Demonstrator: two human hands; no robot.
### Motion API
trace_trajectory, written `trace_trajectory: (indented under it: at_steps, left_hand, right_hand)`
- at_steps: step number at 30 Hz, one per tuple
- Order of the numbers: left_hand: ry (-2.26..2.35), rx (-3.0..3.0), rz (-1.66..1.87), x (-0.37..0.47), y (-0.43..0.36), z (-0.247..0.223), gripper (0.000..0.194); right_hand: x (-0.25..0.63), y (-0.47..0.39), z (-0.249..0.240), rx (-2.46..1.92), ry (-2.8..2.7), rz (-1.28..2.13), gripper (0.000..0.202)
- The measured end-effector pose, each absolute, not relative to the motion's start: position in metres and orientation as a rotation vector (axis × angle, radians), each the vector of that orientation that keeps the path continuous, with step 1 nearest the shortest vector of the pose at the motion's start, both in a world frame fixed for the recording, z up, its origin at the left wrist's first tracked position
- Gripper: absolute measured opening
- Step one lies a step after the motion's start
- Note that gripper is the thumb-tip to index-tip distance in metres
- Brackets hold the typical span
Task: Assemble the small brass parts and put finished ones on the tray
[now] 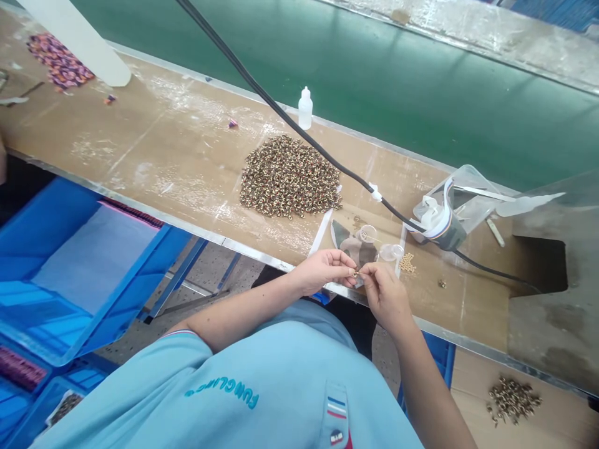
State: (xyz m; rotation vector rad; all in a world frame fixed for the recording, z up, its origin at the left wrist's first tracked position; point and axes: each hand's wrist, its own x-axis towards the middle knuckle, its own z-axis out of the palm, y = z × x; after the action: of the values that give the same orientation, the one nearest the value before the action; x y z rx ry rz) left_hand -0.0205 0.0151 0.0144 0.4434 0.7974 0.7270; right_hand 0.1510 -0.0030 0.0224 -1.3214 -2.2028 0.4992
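Near side of worktable (196, 156) | left hand (325, 272) — angled right, pinched on tiny gold-toned piece (356, 274) | right hand (386, 295) — angled left, pinched close; exact hold unclear

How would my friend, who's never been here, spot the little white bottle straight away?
Find the long brown table beside the green surface, then the big heap of tiny dark-and-gold pieces on it. Just past that heap, near the table's far edge, stands the bottle. Its pale, cloudy body and narrow tip set it apart from the heap and the black cable.
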Motion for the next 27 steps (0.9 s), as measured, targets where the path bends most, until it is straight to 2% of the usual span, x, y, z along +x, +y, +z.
trace_trajectory:
  at_steps: [13, 27]
  left_hand:
    - [0.835, 0.456, 0.743, -0.018, 0.014, 0.017, 0.028]
    - [0.85, 0.519, 0.865, -0.015, 0.007, 0.011, 0.035]
  right_hand:
    - [0.145, -0.011, 0.02, -1.375, -2.108, 0.451, 0.015]
    - [0.15, -0.021, 0.017, -1.42, -1.952, 0.357, 0.01]
